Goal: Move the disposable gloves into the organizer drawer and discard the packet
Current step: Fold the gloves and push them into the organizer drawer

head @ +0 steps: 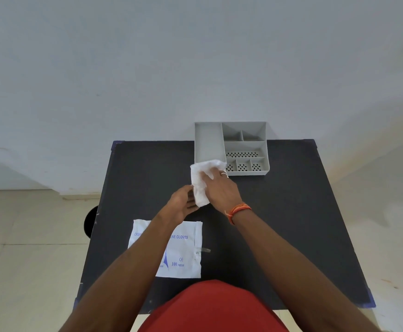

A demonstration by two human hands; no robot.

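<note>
A translucent white bundle of disposable gloves (201,178) is held above the black table, just in front of the grey organizer drawer (209,142). My right hand (222,191) grips the bundle from the right, fingers wrapped over its top. My left hand (183,202) touches the bundle's lower left edge, fingers curled; whether it grips is unclear. The bundle's upper corner overlaps the organizer's front left rim. The flat white packet (183,252) with blue print lies on the table near me, partly under my left forearm.
The organizer has one long left compartment and several smaller ones, some perforated, all bare. It stands at the far edge of the black table (291,212) against a white wall. A dark round object (90,222) sits on the floor left of the table.
</note>
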